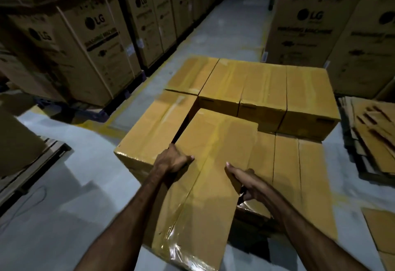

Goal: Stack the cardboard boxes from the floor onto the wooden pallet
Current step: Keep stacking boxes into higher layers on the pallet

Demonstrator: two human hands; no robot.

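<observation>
Head view showed a person leaning over a stack of yellow-brown boxes in a dim store room. Both hands held one long box, which lay tipped, its far end up on the stack and its near end hanging out toward the person. The left hand curled over the box's left edge, thumb on top. The right hand hooked the right edge with its fingers bent under. I think one hand sat on each side so the box would slide straight and not twist. It was being fitted into the gap beside a box on the left, so the pile would stay snug. I counted about four boxes in the back row, at least three more lower in front, and the one being held. I could not see the pallet under them. Big printed cartons stood around, too many to count, and a heap of flat cardboard lay on the floor at the right.
</observation>
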